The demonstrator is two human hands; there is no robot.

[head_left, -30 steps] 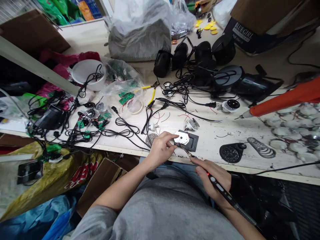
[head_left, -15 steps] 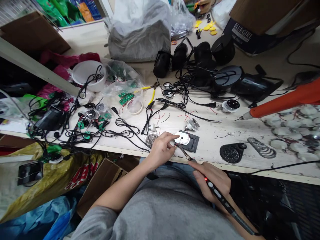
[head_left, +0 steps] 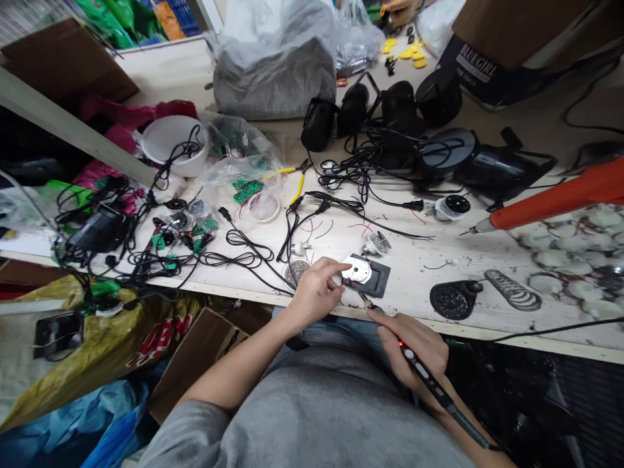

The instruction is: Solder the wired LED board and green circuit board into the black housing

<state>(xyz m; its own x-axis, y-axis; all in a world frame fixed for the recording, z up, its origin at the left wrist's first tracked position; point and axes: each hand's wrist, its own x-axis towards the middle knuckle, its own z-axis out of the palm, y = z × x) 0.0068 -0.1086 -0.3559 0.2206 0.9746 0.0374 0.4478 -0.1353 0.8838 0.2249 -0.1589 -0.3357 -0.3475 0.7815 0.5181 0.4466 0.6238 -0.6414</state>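
My right hand (head_left: 416,348) is closed around a soldering iron (head_left: 429,383) with a lit red light. Its tip points up and left, at the near edge of a white round circuit board (head_left: 358,270). That board lies on a dark rectangular block (head_left: 377,279). The index finger of my left hand (head_left: 318,286) rests on the board's left edge. Its thumb and other fingers are pinched at a thin red wire (head_left: 344,282) beside the iron's tip; the grip is partly hidden. Just left of the board, a round tin of metal wool (head_left: 296,272) is partly covered by my left hand.
Black power cords (head_left: 244,250) and yellow-handled cutters (head_left: 297,179) lie behind. At right are a black round holder (head_left: 453,299), a coil of solder (head_left: 511,289), an orange tool (head_left: 556,195) and several white round parts (head_left: 575,273). Black lamp housings (head_left: 400,107) stand at the back.
The iron's tip has moved slightly down and right against the board. My left hand stays at the board's edge; the whole view has shifted a little.
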